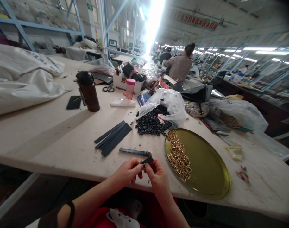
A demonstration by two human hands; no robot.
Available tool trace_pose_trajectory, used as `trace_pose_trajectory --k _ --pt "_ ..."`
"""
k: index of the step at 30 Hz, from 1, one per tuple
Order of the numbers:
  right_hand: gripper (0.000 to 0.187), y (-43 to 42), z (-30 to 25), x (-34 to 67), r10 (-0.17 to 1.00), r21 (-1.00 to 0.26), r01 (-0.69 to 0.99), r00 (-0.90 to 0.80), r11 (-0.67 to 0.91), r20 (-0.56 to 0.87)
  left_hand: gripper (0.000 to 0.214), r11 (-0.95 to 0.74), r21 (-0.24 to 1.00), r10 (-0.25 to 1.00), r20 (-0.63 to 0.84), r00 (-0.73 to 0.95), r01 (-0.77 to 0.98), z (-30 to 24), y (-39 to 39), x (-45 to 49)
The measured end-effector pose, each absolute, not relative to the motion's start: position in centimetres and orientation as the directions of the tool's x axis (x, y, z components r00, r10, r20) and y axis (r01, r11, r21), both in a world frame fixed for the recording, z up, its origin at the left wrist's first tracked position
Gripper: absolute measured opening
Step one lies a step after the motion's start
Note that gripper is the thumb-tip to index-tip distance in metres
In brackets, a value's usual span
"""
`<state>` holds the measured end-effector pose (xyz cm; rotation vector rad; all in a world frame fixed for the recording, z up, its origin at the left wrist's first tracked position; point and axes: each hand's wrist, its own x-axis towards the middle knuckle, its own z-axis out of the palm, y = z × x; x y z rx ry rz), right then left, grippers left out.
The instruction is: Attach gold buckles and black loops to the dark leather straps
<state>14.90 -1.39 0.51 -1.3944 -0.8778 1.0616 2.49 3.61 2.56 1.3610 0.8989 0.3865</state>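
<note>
My left hand [129, 171] and my right hand [157, 173] meet at the table's near edge, both pinched on the end of a dark strap [147, 160] that carries a small gold buckle. A second dark strap with a buckle [135, 152] lies flat just beyond my hands. To the right is a round gold tray [206, 167] holding a heap of gold buckles [179, 156]. Several loose dark straps [113, 137] lie to the left. A pile of black rubber loops [151, 123] spills from a clear plastic bag [169, 103].
A dark brown flask [89, 91], a black phone [73, 102], scissors [108, 89] and a pink cup [130, 88] stand farther back. White sacks [23, 76] fill the far left. Another person [181, 65] works at the back. More plastic bags [239, 112] lie to the right.
</note>
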Motion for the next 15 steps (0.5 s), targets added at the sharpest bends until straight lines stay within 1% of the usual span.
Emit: trace_pose_trajectory --k 5,7,8,10,12,13,14,15 --pt "0.026 -1.4 0.6 15.1 0.942 -0.983 -0.135 0.296 -0.123 -0.158 0.033 0.176 0.946 0.71 -0.314 0.63 0.273 2.8 3.6 2.7" --pt "0.026 -1.5 0.4 15.0 0.943 -0.986 -0.121 0.298 -0.116 -0.148 0.032 0.182 0.942 0.718 -0.323 0.617 0.281 2.9 3.5 2.8" --pt "0.024 -1.6 0.3 15.0 0.943 -0.991 -0.074 0.307 -0.108 -0.125 0.031 0.188 0.942 0.722 -0.324 0.612 0.277 2.8 3.5 2.8" --pt "0.02 -1.8 0.1 14.9 0.941 -0.992 0.099 0.336 -0.075 -0.038 0.03 0.193 0.945 0.728 -0.318 0.608 0.263 2.5 3.4 2.8" --pt "0.015 -2.1 -0.2 15.0 0.937 -0.955 0.295 0.342 -0.036 0.07 0.029 0.181 0.947 0.741 -0.308 0.597 0.264 2.1 3.3 2.7" --pt "0.013 -2.2 -0.3 15.1 0.934 -0.932 0.362 0.34 -0.024 0.109 0.028 0.168 0.947 0.747 -0.303 0.591 0.274 1.9 3.2 2.7" --pt "0.012 -2.3 -0.5 15.1 0.933 -0.919 0.394 0.338 -0.022 0.123 0.028 0.149 0.945 0.754 -0.299 0.585 0.291 1.8 3.2 2.6" --pt "0.012 -2.3 -0.6 15.3 0.936 -0.922 0.386 0.335 -0.028 0.111 0.028 0.129 0.94 0.757 -0.298 0.581 0.315 1.7 3.1 2.5"
